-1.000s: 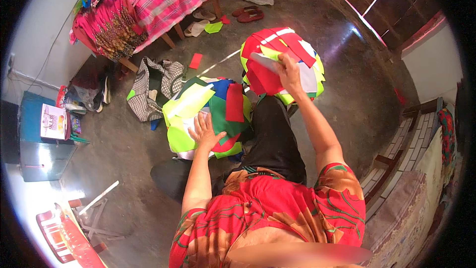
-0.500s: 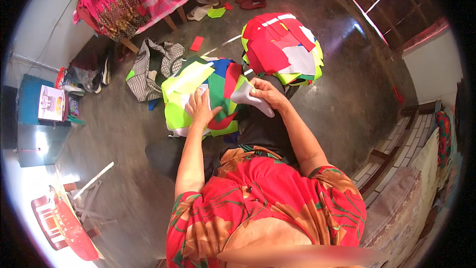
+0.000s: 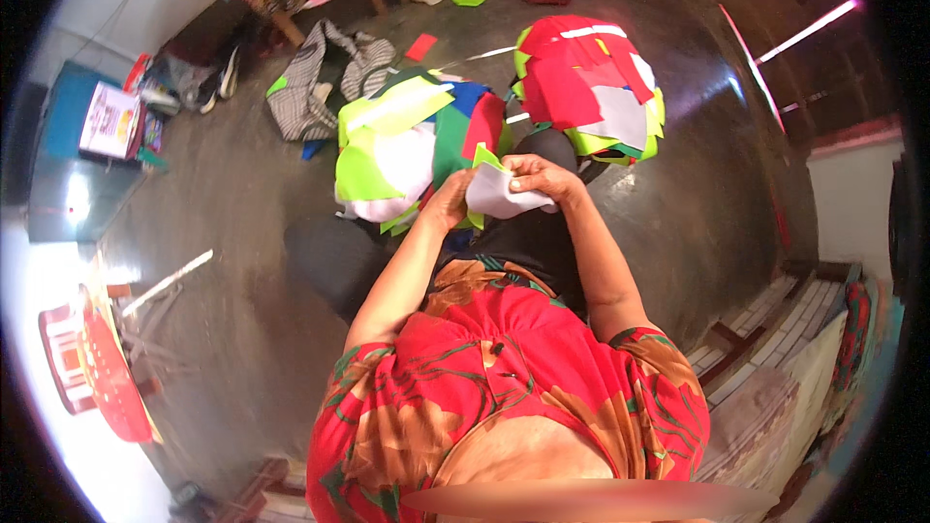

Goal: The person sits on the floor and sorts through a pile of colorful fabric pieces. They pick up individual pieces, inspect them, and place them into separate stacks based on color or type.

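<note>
Head view: both hands meet on a white cloth piece [image 3: 499,196] over the lap — the right hand [image 3: 536,177] pinches its top edge, the left hand [image 3: 451,201] grips its left side, fingers partly hidden behind it. Just beyond lies a heap of coloured cloth pieces [image 3: 407,140]; right of that, a red-topped stack [image 3: 586,85] — bare floor [image 3: 242,232] opens to the left.

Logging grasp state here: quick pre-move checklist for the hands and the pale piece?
1. Right hand grips the pale fabric piece: ok.
2. Left hand touches the same piece: ok.
3. Piece lifted off the near pile: ok.
4. Piece is a single layer: cannot tell.
5. Far pile apart from both hands: ok.
6. Floor free of stray scraps: not ok, red scrap lies loose.
</note>
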